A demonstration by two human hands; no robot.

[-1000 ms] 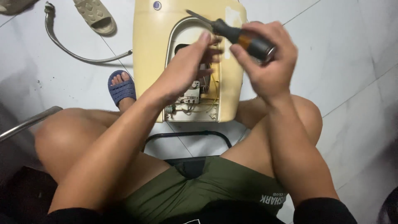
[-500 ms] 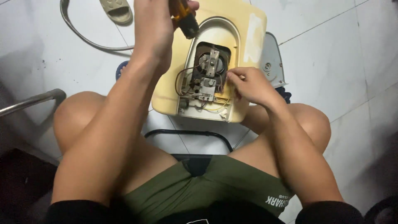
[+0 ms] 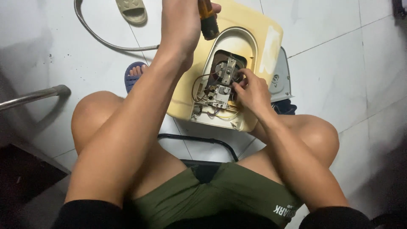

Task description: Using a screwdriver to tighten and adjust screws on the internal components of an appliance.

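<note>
A cream-yellow plastic appliance housing (image 3: 263, 38) lies on the white tiled floor between my knees, its rear bay open. Inside sit a metal bracket, a small white switch block and thin wires (image 3: 218, 91). My right hand (image 3: 250, 91) reaches into that bay, fingertips pinching at the metal part beside the bracket. My left hand (image 3: 182, 25) is raised at the top edge of the view, fingers wrapped around a screwdriver (image 3: 208, 21) with an orange and black handle; its tip is out of frame.
A grey cover panel (image 3: 282, 78) lies under the housing's right side. A grey hose (image 3: 101, 38) curves across the floor at upper left beside a beige sandal (image 3: 132, 10). A metal bar (image 3: 32, 97) juts in from the left. My foot in a blue slipper (image 3: 133, 74) rests near the housing.
The screwdriver has passed from my right hand to my left, which has lifted toward the top of the view. My right hand has dropped into the open bay.
</note>
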